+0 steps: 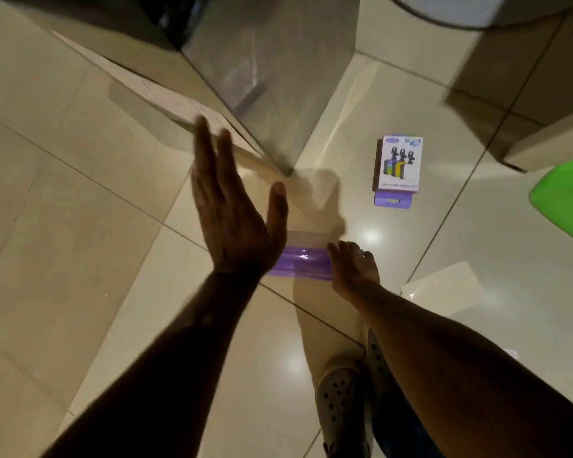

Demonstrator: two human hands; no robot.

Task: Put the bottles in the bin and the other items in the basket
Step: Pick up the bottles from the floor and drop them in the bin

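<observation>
Purple packet (303, 259) lies flat on the tiled floor (80, 200), directly ahead of the person's shoes (341, 401) and just short of the corner of a grey cabinet (272, 94). It appears to be a flat, glossy, partly clear plastic item; its exact kind cannot be told. Judged a non-bottle, so bound for the basket.

Right hand (354, 269) rests at the packet's right end, fingers bent down toward it; contact looks likely, but whether they are closed on it cannot be told. Left hand (232, 209) hovers above the packet's left end, fingers straight and spread, thumb apart, holding nothing. Motion blur is present on it.

Recommended handling: the packet is thin and slick on polished tile, so a pinch from above may slide. Better to lift one edge with the right fingertips, then get the thumb under before raising it. The left hand can steady the far end.

Boxed item (398, 170), purple and white, lies well apart to the right, untouched, likewise judged a basket item. Green plastic container (566, 203) shows at the right edge; whether it is the basket or the bin cannot be told. White sheet (444, 285) lies near the right forearm.
</observation>
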